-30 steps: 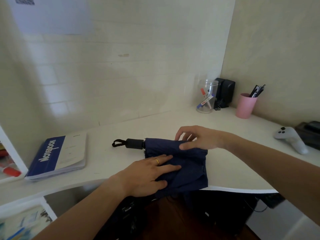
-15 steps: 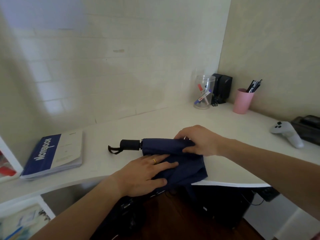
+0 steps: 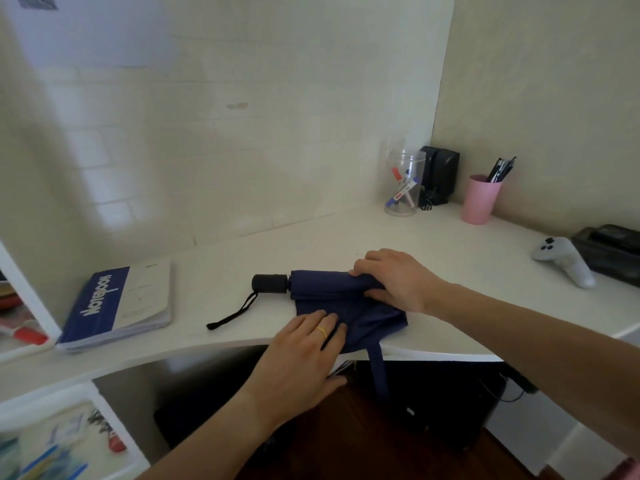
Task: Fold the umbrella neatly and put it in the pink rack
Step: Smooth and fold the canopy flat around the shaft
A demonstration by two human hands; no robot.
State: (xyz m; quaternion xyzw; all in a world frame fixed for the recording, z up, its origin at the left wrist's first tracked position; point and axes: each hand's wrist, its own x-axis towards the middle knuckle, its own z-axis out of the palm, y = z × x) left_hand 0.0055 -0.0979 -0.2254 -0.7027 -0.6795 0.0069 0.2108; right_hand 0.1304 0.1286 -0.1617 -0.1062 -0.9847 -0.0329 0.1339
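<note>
A navy compact umbrella (image 3: pixel 367 317) lies on the white desk (image 3: pixel 450 244) near its front edge. Its black handle (image 3: pixel 270 283) points left, and the wrist strap (image 3: pixel 232 315) trails toward the front. My right hand (image 3: pixel 394 278) grips the rolled canopy at its right end, fingers curled round the fabric. My left hand (image 3: pixel 301 358) lies flat with straight fingers pressing the loose fabric at the desk edge. A navy closure strap (image 3: pixel 377 368) hangs down over the edge. No pink rack is clearly in view.
A blue and white notebook (image 3: pixel 117 306) lies at the left. In the back corner stand a clear jar of markers (image 3: pixel 403 183), black speakers (image 3: pixel 440 171) and a pink cup with pens (image 3: pixel 479 199). A white controller (image 3: pixel 564 259) and a black box (image 3: pixel 613 251) sit at the right.
My right hand has closed round the canopy and rolled it. My left hand slid back toward the desk edge. The wrist strap now lies stretched out, and the closure strap hangs down.
</note>
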